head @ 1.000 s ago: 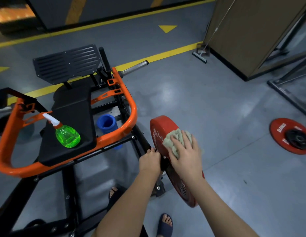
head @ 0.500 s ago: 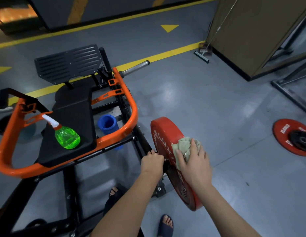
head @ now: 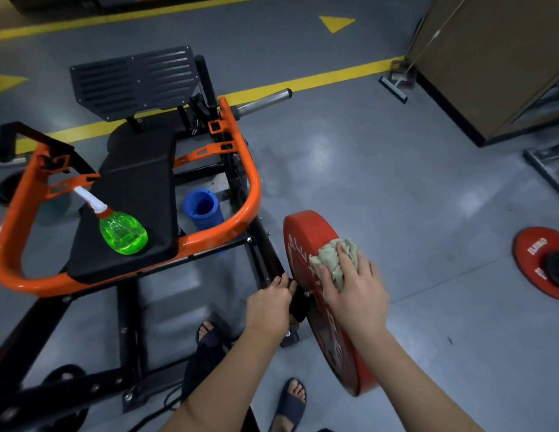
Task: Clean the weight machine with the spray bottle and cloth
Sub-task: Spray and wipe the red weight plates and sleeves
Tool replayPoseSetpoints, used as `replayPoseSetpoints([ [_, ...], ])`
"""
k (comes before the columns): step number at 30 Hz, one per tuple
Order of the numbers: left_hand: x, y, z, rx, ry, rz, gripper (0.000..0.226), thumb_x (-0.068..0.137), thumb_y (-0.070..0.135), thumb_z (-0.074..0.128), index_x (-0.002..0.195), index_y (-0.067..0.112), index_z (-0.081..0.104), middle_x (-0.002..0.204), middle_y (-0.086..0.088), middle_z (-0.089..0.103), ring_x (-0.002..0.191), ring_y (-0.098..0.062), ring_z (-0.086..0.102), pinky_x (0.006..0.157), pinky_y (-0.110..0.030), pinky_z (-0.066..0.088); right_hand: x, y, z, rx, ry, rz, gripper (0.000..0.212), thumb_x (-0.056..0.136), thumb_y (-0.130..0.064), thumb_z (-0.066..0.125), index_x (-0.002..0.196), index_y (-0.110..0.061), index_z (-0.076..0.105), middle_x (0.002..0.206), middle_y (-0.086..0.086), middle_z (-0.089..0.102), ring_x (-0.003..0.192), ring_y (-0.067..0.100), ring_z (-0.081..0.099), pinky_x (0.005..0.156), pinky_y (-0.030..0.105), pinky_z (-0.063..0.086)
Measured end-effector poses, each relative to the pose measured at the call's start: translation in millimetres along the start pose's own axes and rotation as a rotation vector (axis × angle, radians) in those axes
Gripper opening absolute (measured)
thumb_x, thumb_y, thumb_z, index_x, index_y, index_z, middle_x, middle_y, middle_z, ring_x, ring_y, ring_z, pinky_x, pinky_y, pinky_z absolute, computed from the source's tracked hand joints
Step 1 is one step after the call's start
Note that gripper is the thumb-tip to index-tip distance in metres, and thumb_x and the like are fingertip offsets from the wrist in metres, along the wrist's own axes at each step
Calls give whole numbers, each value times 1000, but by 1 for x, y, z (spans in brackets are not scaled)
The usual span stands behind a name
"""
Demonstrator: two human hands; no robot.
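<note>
- Pressing down on the job, the right hand (head: 354, 294) lies spread, fingers nearly straight, over a crumpled grey-green cloth (head: 332, 257).
- That cloth is bunched and wrinkled, pinned flat against the upper face of a thick red rubber weight plate (head: 306, 232), close to its top rim.
- The plate stands on edge at the right-hand side of the machine, smooth and matte, with raised lettering running round its face.
- Over to the left hand (head: 269, 307): fingers curled tight, grasping the black steel frame bar (head: 265, 251) right beside the plate's hub.
- And the translucent green plastic spray bottle (head: 122, 233): round-bellied with a white nozzle, it stands upright near the front left corner of the black padded seat (head: 138, 188), with no hand on it.
- The seat is flat and matte, set inside a glossy orange tubular steel hoop (head: 250, 179) that curves round it.
- Behind the seat rises a black slotted metal footplate (head: 134, 79), tilted, its ribs catching the light.
- A bare polished steel loading peg (head: 265, 101) juts out from the hoop's far right corner.
- Between seat and hoop stands a blue ridged foam roller (head: 203, 210), hollow end up.
- Out on the grey glossy concrete floor (head: 396, 182), well apart to the right, a second red plate (head: 540, 263) lies flat with a smaller black disc on it.
- Yellow painted lines (head: 318, 77) cross the floor beyond the machine.
- Below, two feet in dark slide sandals (head: 289, 403) stand by the frame.
</note>
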State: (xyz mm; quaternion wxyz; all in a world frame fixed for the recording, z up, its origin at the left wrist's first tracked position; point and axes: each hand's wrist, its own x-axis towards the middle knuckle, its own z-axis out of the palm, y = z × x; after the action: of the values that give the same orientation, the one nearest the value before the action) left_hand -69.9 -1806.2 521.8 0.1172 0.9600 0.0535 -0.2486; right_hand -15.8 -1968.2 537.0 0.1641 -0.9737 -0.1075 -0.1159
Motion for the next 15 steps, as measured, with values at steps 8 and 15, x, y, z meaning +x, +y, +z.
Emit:
replayPoseSetpoints([
  [8,-5,14,-14,105,-50,-51,85,80,34,83,151,19,40,161,-2,32,133,-27,51,92,-42,53,121,-49,20,44,-526,60,57,101,-57,39,134,-17,62,139,6,58,127,34,52,99,45,46],
  [15,-8,30,-15,138,-53,-91,60,86,12,75,140,9,49,150,-10,40,131,-29,48,90,-42,52,92,-28,15,252,-380,57,51,90,-57,53,99,-13,78,109,4,67,110,30,59,86,35,47],
])
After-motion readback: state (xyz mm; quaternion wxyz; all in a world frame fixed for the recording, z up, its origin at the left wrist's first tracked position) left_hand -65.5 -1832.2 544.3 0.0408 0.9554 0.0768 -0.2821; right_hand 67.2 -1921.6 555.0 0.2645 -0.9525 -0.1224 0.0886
